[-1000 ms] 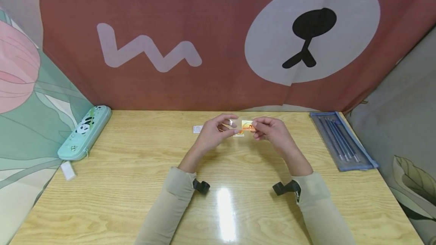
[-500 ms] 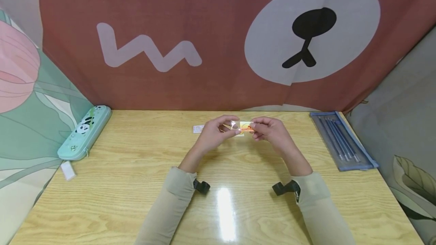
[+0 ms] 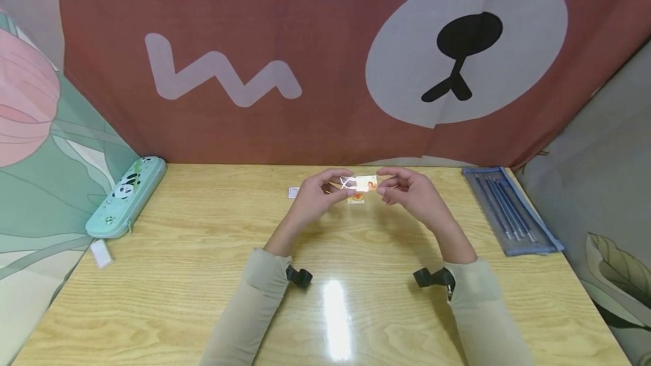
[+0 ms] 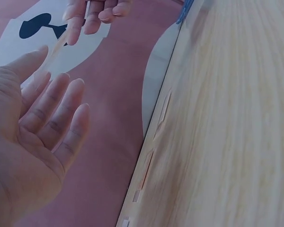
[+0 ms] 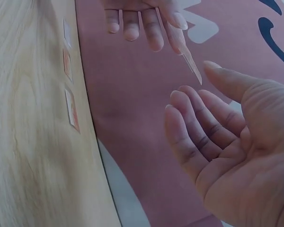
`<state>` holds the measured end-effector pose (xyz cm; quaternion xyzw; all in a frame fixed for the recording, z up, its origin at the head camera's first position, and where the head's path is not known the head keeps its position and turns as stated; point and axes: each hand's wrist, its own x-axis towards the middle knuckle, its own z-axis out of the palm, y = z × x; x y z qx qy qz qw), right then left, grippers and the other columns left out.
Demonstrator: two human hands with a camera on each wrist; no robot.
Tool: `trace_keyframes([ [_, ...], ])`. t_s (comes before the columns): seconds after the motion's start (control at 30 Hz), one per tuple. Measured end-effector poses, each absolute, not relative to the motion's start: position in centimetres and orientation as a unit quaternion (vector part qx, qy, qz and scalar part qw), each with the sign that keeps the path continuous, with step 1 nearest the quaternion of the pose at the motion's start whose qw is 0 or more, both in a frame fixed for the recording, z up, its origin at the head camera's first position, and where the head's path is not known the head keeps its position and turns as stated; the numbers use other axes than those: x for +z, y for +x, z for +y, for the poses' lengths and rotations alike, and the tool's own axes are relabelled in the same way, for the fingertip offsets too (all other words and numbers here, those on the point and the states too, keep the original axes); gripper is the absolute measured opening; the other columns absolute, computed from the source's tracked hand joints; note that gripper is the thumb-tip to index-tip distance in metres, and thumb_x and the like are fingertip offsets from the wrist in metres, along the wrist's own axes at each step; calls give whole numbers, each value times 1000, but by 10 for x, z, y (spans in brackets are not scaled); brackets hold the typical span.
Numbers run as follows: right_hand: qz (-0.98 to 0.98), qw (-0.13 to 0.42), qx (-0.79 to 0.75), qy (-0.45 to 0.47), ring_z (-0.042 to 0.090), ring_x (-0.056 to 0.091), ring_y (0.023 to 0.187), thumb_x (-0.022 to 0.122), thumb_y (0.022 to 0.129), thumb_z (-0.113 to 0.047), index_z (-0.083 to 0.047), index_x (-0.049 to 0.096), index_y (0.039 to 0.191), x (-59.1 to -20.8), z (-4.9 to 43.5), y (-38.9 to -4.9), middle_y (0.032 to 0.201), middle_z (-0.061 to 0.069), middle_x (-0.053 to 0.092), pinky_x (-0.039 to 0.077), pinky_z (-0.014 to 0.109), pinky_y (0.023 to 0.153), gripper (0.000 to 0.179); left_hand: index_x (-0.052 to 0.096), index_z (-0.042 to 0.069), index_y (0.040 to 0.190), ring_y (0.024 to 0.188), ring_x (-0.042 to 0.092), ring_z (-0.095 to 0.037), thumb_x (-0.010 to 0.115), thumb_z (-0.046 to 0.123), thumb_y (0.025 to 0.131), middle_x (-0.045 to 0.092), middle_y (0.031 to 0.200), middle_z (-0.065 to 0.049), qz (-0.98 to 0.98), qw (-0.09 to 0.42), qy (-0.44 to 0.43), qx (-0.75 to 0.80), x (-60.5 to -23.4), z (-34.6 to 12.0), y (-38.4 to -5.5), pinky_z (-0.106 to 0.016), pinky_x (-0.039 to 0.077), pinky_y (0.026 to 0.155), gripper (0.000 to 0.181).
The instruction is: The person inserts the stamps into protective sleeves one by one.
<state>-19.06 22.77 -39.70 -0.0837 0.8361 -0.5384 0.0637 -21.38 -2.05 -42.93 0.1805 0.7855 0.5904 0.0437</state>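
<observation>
My left hand pinches a small clear sleeve by its left end, between thumb and forefinger. A white, yellow and orange card shows in the sleeve's right part, held up above the table. At its right end is my right hand, fingers loosely bent. In the right wrist view the sleeve's tip points at my right thumb, with a gap between them. Below the held card an orange-and-yellow card lies on the table; a small white card is partly hidden by my left hand.
A mint panda pencil case sits at the table's left, with a white tag-like piece below it. A blue-edged mesh pouch of pencils lies at the right. A reddish cartoon cloth hangs behind the table.
My right hand has let go of the card's right end and shifted slightly right. My left hand still holds the sleeve, which has risen and moved slightly left.
</observation>
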Motion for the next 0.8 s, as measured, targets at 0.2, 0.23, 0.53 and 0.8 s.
trace_keyframes([
  [0.2,864,35,-492,-98,24,71,83,72,96,-24,-15,62,135,-394,225,-188,102,10,75,59,32,77,41,71,25,125,87,69,-17,81,35,88,69,110,-2,774,54,171,608,-429,-21,-214,-34,58,71,40],
  [0.23,866,30,-489,-99,23,71,83,72,96,-23,-16,62,135,-393,224,-188,101,9,75,58,30,75,40,71,26,125,87,69,-17,81,35,88,68,110,-1,772,55,170,611,-428,-21,-213,-37,59,72,39],
  [0.53,866,13,-490,-95,29,72,85,71,97,-26,-16,65,132,-391,223,-186,101,12,74,57,28,76,37,70,16,128,87,72,-16,79,27,90,71,111,-5,748,61,187,634,-427,-21,-212,-60,58,81,41],
  [0.8,872,15,-480,-98,22,71,83,71,97,-27,-17,67,128,-391,222,-186,102,15,74,58,30,76,33,71,24,126,87,72,-15,80,31,89,69,113,-2,761,50,182,621,-426,-21,-211,-37,58,69,39],
])
